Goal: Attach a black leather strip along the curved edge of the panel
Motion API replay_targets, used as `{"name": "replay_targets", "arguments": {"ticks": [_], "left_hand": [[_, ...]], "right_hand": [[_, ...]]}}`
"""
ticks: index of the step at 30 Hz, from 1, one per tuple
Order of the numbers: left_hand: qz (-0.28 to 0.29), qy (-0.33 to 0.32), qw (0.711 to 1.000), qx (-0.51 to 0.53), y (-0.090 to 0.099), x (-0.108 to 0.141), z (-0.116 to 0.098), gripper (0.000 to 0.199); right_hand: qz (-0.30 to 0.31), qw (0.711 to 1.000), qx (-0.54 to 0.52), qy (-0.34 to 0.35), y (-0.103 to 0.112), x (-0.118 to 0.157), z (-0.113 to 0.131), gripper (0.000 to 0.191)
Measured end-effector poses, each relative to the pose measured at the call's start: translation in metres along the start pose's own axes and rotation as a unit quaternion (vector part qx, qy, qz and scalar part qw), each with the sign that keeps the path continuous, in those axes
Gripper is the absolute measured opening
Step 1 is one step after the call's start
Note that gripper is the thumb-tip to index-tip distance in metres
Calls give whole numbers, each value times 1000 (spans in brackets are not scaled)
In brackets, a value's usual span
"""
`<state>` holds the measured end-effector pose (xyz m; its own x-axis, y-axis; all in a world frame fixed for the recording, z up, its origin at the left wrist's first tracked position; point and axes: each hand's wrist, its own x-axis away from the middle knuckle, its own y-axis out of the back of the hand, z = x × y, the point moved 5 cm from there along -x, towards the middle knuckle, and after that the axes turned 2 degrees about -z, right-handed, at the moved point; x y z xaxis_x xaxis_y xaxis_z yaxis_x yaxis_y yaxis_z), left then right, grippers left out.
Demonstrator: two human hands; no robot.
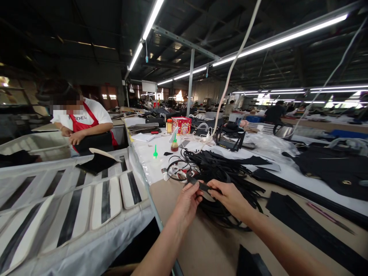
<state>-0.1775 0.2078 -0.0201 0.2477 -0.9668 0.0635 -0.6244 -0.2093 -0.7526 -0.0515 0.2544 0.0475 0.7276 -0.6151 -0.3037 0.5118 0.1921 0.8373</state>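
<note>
A short stretch of black strip (203,186) runs between both hands, above the table. My left hand (189,197) pinches its left part between thumb and fingers. On the right, my right hand (225,193) grips the same strip with thumb and forefinger. Right behind and below the hands lies a tangled pile of thin black strips (221,165), spreading over the brown board (198,245). A small heap of white and red bits (179,170) sits just beyond my left hand.
Green-tipped bottle (174,145), green nozzle (155,153), red box (181,125) and black rack (230,138) stand farther back. Black pieces (313,226) and a pointed tool (330,215) lie right. A padded surface with striped panels (106,199) is left; a person (86,122) in a red apron works beyond.
</note>
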Motion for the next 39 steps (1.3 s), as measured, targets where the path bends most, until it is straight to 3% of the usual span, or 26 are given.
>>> {"name": "replay_targets", "arguments": {"ticks": [6, 14, 20, 27, 30, 34, 37, 39], "left_hand": [[-17, 20, 999, 36, 7, 0, -10, 23], [5, 8, 999, 53, -3, 10, -29, 11], [21, 4, 996, 85, -14, 21, -53, 12], [67, 45, 984, 160, -28, 41, -74, 29], [89, 69, 982, 150, -26, 51, -65, 23], [99, 79, 989, 73, -13, 68, -35, 10], [79, 88, 993, 27, -5, 80, -9, 17], [57, 103, 993, 31, -2, 84, 4, 20]], "right_hand": [[10, 994, 109, -20, -6, 7, -33, 14], [-9, 981, 180, -65, -16, 13, -80, 12], [-11, 984, 167, -59, -22, 8, -92, 23], [-29, 993, 97, -64, -22, 12, -89, 24], [-58, 993, 60, -88, -14, 15, -86, 27], [-78, 990, -20, -116, -1, 16, -73, 27], [-36, 984, -115, -131, 0, 17, -45, 42], [31, 969, -195, -151, -5, 22, -17, 60]]}}
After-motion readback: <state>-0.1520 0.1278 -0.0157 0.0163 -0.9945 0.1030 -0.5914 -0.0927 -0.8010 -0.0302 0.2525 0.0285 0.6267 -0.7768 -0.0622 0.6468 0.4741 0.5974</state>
